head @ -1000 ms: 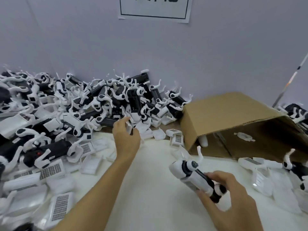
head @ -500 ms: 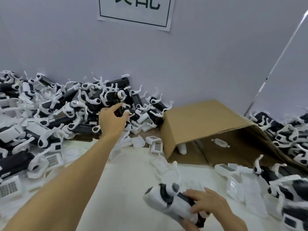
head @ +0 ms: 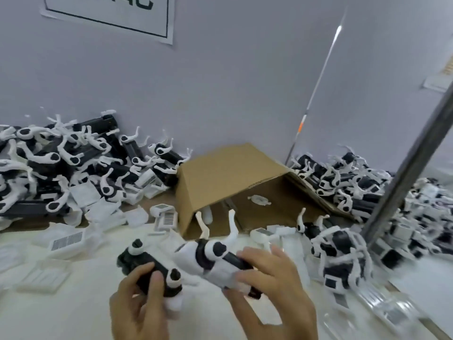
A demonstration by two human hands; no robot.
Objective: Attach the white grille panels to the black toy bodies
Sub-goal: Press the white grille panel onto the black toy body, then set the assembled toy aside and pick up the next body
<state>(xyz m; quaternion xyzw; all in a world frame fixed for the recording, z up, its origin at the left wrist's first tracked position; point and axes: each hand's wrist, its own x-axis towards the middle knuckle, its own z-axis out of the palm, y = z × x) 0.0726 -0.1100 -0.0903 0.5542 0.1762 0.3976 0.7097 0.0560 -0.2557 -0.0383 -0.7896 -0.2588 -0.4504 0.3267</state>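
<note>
Nearest, the left hand grips a black body, thumb curled over its top; the body has white joints and bears no white panel on the side that shows. Just beside it, the right hand holds a second toy, fingers spread and bent round its rear half; this one has white shell over its black body, and its white legs point up and away. The two toys are close together but apart, both held above the white table.

On the table to the left lie loose white panels, some showing a dark grille. To the right stands a cluster of black-and-white toys. Beyond the hands, a cardboard box lies on its side, open toward the viewer, with a small white part inside. Farther back, a heap of black bodies with white legs is piled against the wall on the left, and another heap sits right of the box. A metal post slants across the right side. A paper sign hangs on the wall.
</note>
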